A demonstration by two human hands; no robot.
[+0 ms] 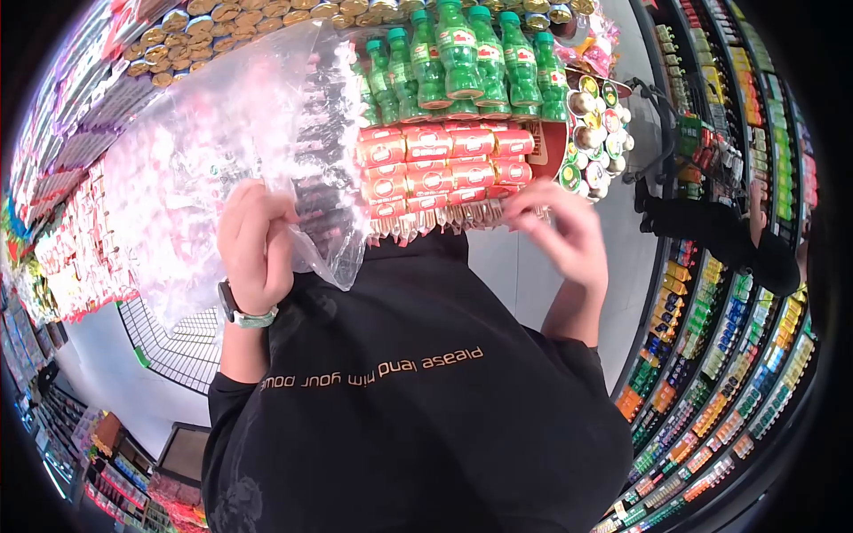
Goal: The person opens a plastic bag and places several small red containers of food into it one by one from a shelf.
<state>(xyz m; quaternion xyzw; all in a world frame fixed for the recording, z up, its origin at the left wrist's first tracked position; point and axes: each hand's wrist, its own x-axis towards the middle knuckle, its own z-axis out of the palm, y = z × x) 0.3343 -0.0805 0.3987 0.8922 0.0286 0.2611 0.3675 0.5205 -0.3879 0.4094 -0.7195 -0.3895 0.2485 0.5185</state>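
At ten o'clock, the left hand [253,244] grips a clear plastic bag [213,133]; near red packs [431,164] at twelve, the right hand [570,233] curls, its hold unclear. Managing the bag seems underway; shifting it calls for a firm pinch.

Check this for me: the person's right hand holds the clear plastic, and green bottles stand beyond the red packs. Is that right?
Not quite: the head view shows the left hand holding the clear plastic. The green bottles do stand beyond the red packs.
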